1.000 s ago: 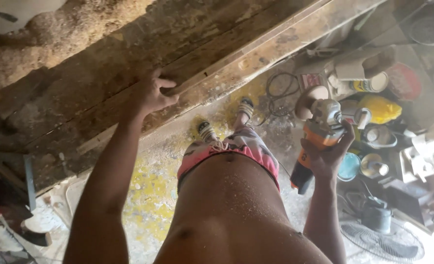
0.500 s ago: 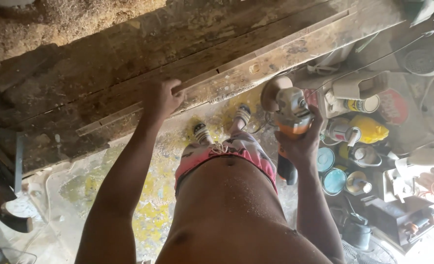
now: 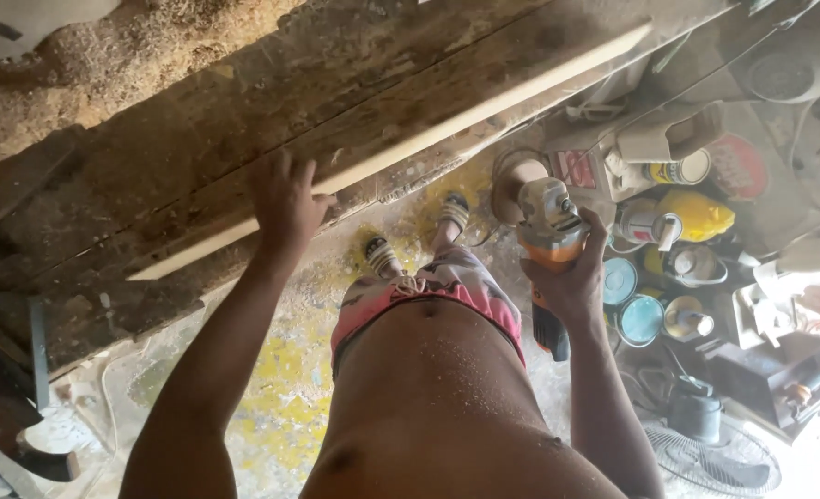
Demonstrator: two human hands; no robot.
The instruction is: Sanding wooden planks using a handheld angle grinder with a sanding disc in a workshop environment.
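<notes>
The left hand presses flat, fingers spread, on a pale wooden strip lying lengthwise along the workbench's near edge, while the right hand grips an orange angle grinder just off that edge.

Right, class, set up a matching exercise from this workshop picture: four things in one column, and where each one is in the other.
Things:
1. wooden strip
2. angle grinder
3. fan
4. sawdust pile

Places:
A. floor, lower right corner
B. gripped in the right hand
C. far left of the workbench
D. lying along the workbench edge, under the left hand

Pairs: 1-D, 2-B, 3-A, 4-C
</notes>
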